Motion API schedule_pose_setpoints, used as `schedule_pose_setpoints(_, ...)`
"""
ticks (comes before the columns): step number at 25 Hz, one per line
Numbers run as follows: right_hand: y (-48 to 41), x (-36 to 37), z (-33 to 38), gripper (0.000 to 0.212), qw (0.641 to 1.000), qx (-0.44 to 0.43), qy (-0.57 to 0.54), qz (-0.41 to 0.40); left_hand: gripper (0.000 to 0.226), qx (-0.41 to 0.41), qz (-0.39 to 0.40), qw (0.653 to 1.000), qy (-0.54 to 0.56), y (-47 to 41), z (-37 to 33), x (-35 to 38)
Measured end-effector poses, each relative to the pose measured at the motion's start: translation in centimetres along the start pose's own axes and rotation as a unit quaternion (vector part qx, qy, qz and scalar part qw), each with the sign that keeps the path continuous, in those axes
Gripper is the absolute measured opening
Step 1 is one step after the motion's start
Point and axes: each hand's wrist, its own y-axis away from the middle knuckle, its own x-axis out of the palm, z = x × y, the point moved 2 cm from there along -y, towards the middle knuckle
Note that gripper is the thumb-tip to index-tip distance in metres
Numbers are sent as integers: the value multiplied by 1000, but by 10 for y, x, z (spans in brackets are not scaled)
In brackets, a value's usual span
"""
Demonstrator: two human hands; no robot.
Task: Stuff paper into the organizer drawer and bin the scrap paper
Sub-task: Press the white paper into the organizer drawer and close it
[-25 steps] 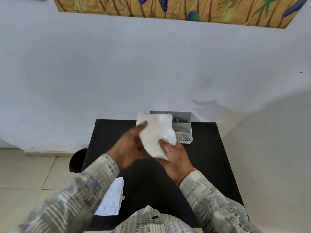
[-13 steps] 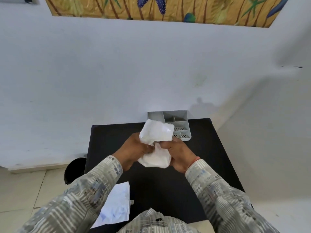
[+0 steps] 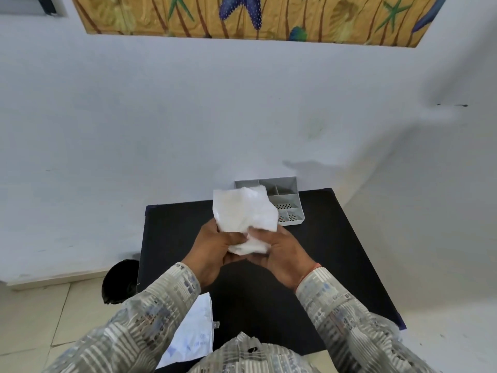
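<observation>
Paper (image 3: 243, 214) was the worry: it stood up big and puffy, only half squashed, and looked wider than any slot in the organizer (image 3: 291, 196). Pushed in like that, it could have sprung back out or shoved the light organizer along the table (image 3: 336, 238). A loose corner could also have torn off or slipped free.

The paper was held up in the air, just in front of the organizer and hiding its left part. The left hand (image 3: 215, 243) was curled around the paper's bottom left side. The right hand (image 3: 277, 249) cupped it from below on the right, fingers pressed into it. Most of the paper stuck up above both hands. Another sheet (image 3: 193, 335) lay far from the organizer, at the table's near left edge. A dark bin (image 3: 119, 281) sat on the floor, left of the table, well away from the organizer.
</observation>
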Motion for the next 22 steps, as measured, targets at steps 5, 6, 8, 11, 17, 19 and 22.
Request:
schedule_pose_setpoints(5,18,8,-18,30,999,10,24,-36,30,69,-102,987,-101,-15,-19,0)
schedule_pose_setpoints(6,22,8,-19,28,999,13,29,-35,30,71,-115,988,-76,-22,-29,-3)
schedule_pose_setpoints(8,27,5,-18,25,999,19,35,-36,31,102,-155,981,-46,-36,-52,-9)
schedule_pose_setpoints(11,29,-6,-11,23,998,24,6,-49,37,100,-178,978,51,-40,-63,-8)
schedule_pose_setpoints(17,11,-39,-12,27,988,-34,121,-94,34,-121,14,992,-29,-16,33,39)
schedule_pose_setpoints(19,5,-51,-5,34,982,-5,162,-98,36,-118,-21,993,-23,-15,53,43)
schedule_pose_setpoints(22,-15,-73,19,41,982,45,163,-79,37,-126,-5,991,-43,-7,63,44)
